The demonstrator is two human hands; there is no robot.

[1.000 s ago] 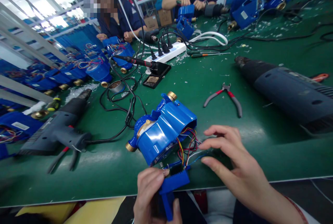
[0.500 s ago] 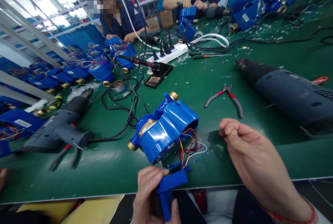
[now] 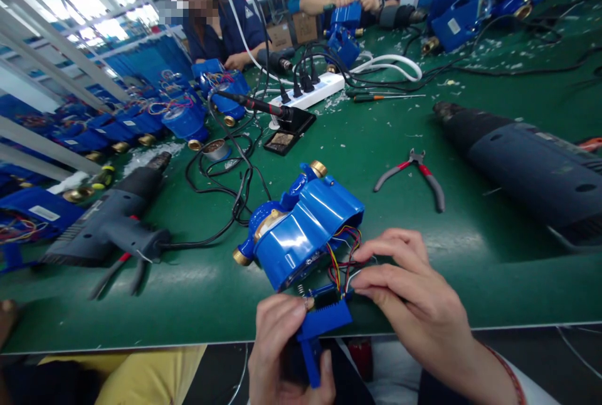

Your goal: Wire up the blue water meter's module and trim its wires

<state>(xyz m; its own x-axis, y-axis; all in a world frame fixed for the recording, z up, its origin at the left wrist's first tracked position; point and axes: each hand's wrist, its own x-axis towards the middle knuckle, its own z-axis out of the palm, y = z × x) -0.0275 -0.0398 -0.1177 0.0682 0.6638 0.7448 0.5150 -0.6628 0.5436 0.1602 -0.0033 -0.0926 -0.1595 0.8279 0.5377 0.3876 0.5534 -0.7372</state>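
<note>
A blue water meter [image 3: 305, 223] with brass threaded ends lies on the table in front of me. Thin red, yellow, black and white wires [image 3: 337, 267] come out of its housing. At the table's front edge my left hand [image 3: 285, 342] is closed around a blue plastic part [image 3: 324, 323] with a comb-like edge; a small spring shows by its fingertips. My right hand [image 3: 404, 286] has thumb and fingers pinched on the wires, a white one among them, just right of the blue part.
Cutting pliers [image 3: 414, 173] and a large heat gun [image 3: 522, 167] lie to the right. On the left are another heat gun [image 3: 108, 217] and a second pair of pliers [image 3: 125, 270]. Behind the meter stand a soldering iron [image 3: 256, 105] and a power strip [image 3: 315, 93]. Co-workers sit across.
My right hand has moved left and down from beside the pliers to the wires and pinches them. My left hand still holds the blue plastic part.
</note>
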